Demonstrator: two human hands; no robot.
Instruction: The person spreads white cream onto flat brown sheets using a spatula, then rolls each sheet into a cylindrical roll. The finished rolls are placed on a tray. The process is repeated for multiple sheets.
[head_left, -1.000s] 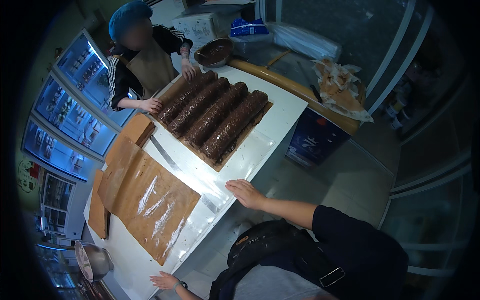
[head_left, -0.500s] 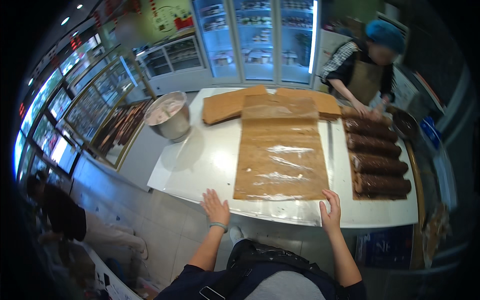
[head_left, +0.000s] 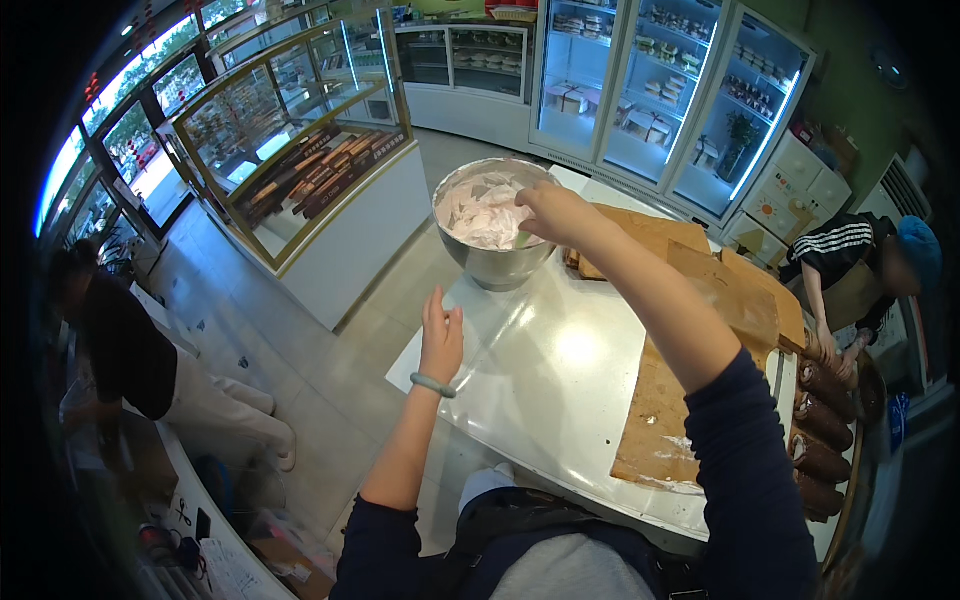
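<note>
My right arm stretches across the table to a metal mixing bowl (head_left: 490,268) of pale pink cream (head_left: 485,215). Over the bowl's right rim, my right hand (head_left: 552,212) has its fingers bent but apart. A small green piece (head_left: 522,239), perhaps part of a tool, shows in the cream just below them; the rest of it is hidden. My left hand (head_left: 442,338), a bracelet at its wrist, is held up open and empty near the table's left corner. Brown baking paper (head_left: 650,425) with white smears lies right of my hands, partly behind my right arm.
Flat sponge cake sheets (head_left: 625,225) lie behind the paper on the white table (head_left: 540,370). At the right, a co-worker (head_left: 845,270) in a blue cap bends over chocolate-coated rolls (head_left: 822,460). A glass display case (head_left: 300,150) stands left; another person (head_left: 130,340) is at lower left.
My view has turned left toward the bowl. My right hand has gone from the paper's near right corner to the bowl. My left hand has lifted, fingers now pointing up.
</note>
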